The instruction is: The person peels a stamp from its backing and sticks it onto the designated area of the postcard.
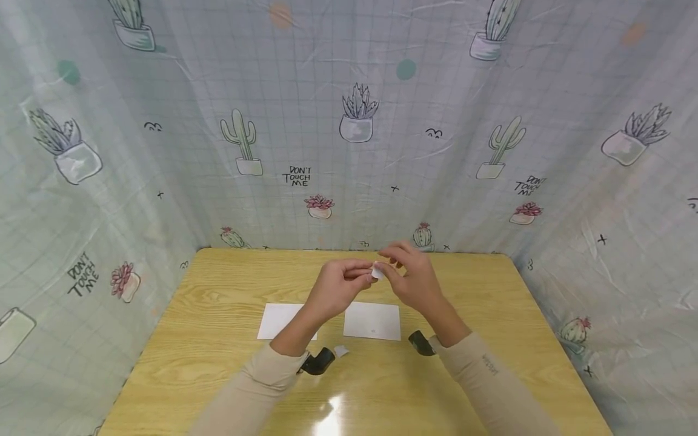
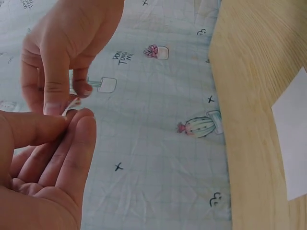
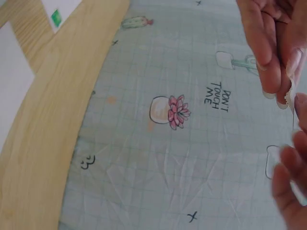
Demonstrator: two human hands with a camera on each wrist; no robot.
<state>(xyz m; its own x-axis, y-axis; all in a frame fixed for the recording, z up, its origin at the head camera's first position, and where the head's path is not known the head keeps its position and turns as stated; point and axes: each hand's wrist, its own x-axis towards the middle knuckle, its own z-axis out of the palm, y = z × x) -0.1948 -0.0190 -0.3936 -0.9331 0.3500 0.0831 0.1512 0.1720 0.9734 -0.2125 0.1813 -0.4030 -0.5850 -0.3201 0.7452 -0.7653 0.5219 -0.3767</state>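
Pinches small white piece [image 1: 378, 274] in fingers of left hand [image 1: 335, 286] and right hand [image 1: 417, 281] alike, aloft over surface [image 1: 191, 339], clear of white sheets [image 1: 372, 321] below; best to steady with left, work edge lightly with right, avoid creasing.

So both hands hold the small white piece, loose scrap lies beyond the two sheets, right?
Not beyond: head view shows the loose scrap on the near side of the two sheets. Left hand and right hand do hold the small white piece.
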